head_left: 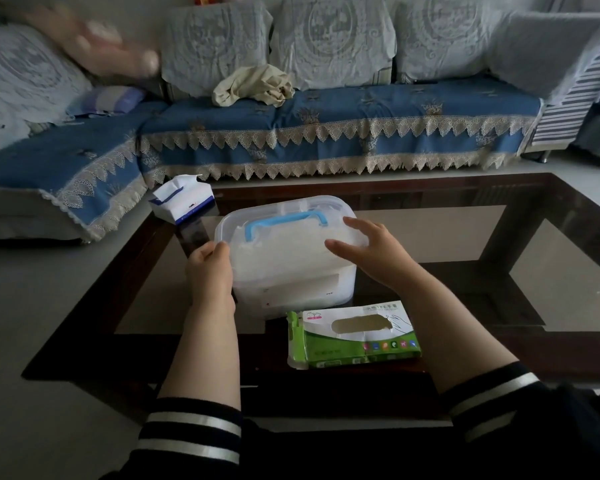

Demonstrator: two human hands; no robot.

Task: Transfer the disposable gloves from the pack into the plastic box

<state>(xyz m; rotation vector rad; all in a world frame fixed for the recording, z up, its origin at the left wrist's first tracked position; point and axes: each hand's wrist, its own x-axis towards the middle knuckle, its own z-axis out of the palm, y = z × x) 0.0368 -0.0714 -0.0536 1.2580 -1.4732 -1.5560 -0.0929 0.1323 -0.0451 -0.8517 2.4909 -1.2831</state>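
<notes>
A translucent white plastic box with a blue handle on its lid stands in the middle of the glass table. My left hand grips its left side, fingers curled over the lid's edge. My right hand hovers by the lid's right part with fingers spread and relaxed; whether it touches the lid I cannot tell. The green and white glove pack lies flat just in front of the box, its oval top opening torn open and one end flap loose.
The dark-framed glass coffee table carries a blue and white tissue pack at its far left corner. A sofa with a blue cover runs behind the table, with a crumpled beige cloth on it.
</notes>
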